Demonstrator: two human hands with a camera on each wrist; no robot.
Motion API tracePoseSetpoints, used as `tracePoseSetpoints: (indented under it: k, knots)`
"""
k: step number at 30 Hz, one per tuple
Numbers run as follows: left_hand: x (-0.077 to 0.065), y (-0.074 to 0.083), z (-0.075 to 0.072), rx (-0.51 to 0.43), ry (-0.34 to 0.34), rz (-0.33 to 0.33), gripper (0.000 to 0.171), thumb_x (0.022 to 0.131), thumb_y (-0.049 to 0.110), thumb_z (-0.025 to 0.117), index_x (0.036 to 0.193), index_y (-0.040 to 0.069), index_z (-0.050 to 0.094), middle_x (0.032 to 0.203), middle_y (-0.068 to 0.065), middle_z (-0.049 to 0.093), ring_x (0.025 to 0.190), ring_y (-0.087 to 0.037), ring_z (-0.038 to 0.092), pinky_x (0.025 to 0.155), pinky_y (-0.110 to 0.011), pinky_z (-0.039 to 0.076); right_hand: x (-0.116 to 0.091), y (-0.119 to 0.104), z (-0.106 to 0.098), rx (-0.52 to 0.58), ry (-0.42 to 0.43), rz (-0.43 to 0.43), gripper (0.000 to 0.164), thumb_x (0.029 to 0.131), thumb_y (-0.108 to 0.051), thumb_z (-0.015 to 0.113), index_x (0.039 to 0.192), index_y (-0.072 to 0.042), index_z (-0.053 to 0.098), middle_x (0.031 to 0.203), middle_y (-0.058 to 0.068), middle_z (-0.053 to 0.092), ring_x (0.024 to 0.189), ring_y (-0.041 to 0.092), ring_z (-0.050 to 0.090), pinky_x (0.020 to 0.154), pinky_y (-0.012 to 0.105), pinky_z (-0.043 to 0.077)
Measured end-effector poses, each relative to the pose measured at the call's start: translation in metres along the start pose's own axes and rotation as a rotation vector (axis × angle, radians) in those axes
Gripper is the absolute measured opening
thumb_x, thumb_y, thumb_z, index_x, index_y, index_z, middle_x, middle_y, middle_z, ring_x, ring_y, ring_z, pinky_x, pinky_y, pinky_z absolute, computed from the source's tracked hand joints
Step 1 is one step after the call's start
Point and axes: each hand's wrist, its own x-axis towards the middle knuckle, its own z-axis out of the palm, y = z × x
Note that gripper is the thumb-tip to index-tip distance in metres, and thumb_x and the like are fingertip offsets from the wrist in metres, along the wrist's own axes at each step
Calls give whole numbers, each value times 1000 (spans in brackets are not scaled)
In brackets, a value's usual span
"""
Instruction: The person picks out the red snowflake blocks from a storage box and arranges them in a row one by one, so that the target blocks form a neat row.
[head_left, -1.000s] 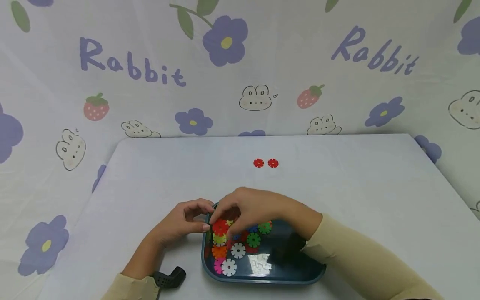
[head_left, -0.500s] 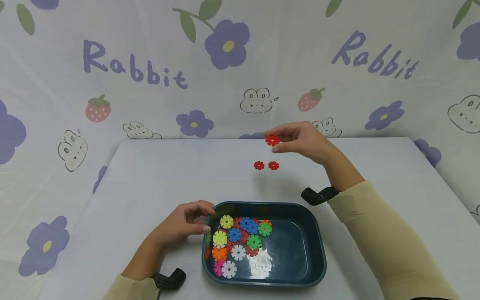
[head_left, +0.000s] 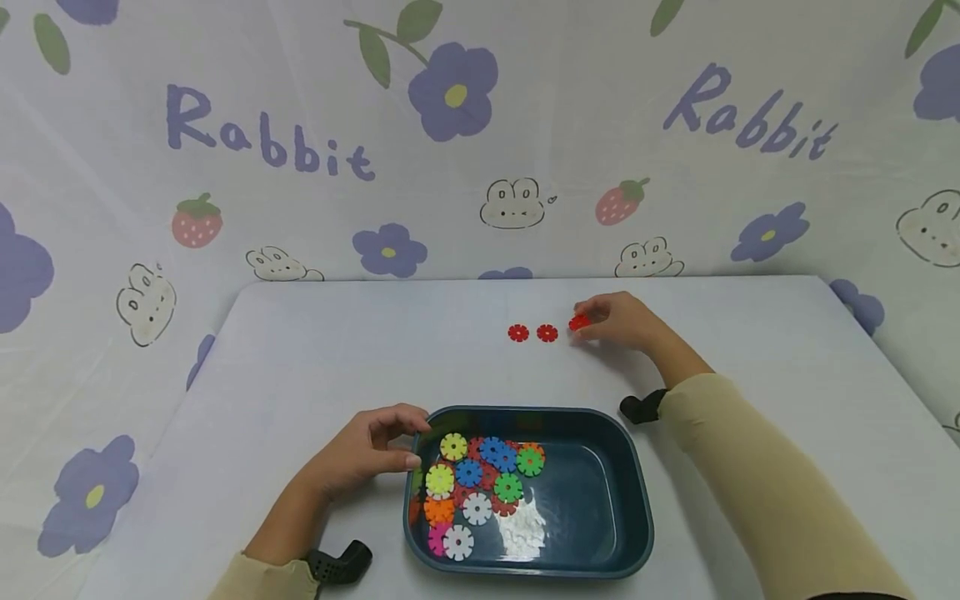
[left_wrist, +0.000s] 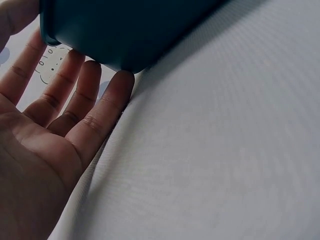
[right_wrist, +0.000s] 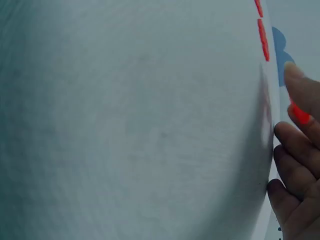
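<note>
Near the back of the table my right hand point(head_left: 624, 322) pinches a red notched plastic disc point(head_left: 578, 322) between thumb and fingers, low over the surface. Two like red discs, one at the left point(head_left: 518, 333) and one nearer the hand point(head_left: 547, 333), lie flat in a row to its left. In the right wrist view the held disc point(right_wrist: 301, 115) shows partly behind the thumb. My left hand point(head_left: 367, 442) touches the left end of a dark teal tray point(head_left: 637, 500); in the left wrist view its fingers point(left_wrist: 95, 122) lie fairly straight against the outer wall.
Several notched discs, such as a yellow one point(head_left: 453, 447), a green one point(head_left: 508, 487) and a white one point(head_left: 458, 542), lie in the tray's left half. A white cloth covers the table point(head_left: 337, 350). Behind it hangs a printed curtain point(head_left: 570, 100).
My right hand has taken a red disc out of the tray, carried it to the back, and lowered it right of the two red discs. My left hand has stayed at the tray.
</note>
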Motion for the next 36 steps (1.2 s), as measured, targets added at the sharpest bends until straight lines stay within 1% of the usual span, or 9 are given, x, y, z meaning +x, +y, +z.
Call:
tracePoseSetpoints:
  k: [4,8,13,19,27,36]
  knots:
    - [1,-1,0,7,-1,-5,33,84,7,73,114,0,63,129,-15,60,123,-25,55,102,-32,46,0,-2,4,-34,1,-3,46,84,-27,77,125,-11,64,146,10,52,135,33,44,108,50,42]
    - [1,-1,0,7,-4,1,33,84,7,73,114,0,63,127,-15,60,121,-24,55,101,-32,47,-1,-4,6,-90,3,-24,45,85,-26,77,126,-11,65,149,8,49,141,34,38,111,50,37]
    - [1,0,0,6,-6,18,34,84,7,72,115,-3,62,126,-18,59,120,-26,56,99,-31,49,0,-5,7,-157,2,-48,45,85,-28,77,125,-10,66,150,8,47,144,34,35,114,52,33]
    - [0,1,1,-4,-2,18,36,83,7,73,115,-4,61,128,-19,58,120,-29,55,98,-31,49,-1,-4,6,-161,-11,-52,44,84,-27,77,123,-10,67,151,8,46,145,33,32,116,53,28]
    - [0,1,1,-4,-3,14,36,84,7,73,116,-5,61,129,-20,58,121,-29,55,98,-31,49,-1,0,5,-148,-20,-64,34,86,-25,75,116,-11,69,151,8,45,146,33,32,116,53,27]
    - [0,1,0,8,-3,11,35,84,7,73,116,-3,62,128,-19,58,121,-26,55,100,-31,48,1,0,5,-145,-17,-67,35,86,-25,76,117,-10,69,151,8,46,146,33,32,116,54,27]
